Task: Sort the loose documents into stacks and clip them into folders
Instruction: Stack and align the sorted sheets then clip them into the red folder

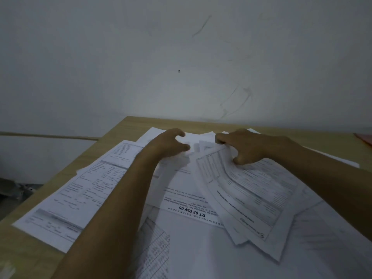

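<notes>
Loose white printed documents (181, 198) lie overlapping across a wooden table (120, 125). One sheet reads "RT 03 RW 05" (192, 211), upside down to me. My left hand (171, 142) reaches over the far end of the pile, fingers curled apart above the sheets, holding nothing that I can see. My right hand (247, 147) pinches the far edge of a small bundle of printed forms (247, 194), which bends upward under its thumb and fingers. A long form (80, 190) lies flat at the left, partly under my left forearm.
A grey-white wall (181, 57) stands right behind the table. An orange-red flat thing (365, 138), perhaps a folder, shows at the table's far right edge. The table's left edge drops to a dark floor area (16, 190).
</notes>
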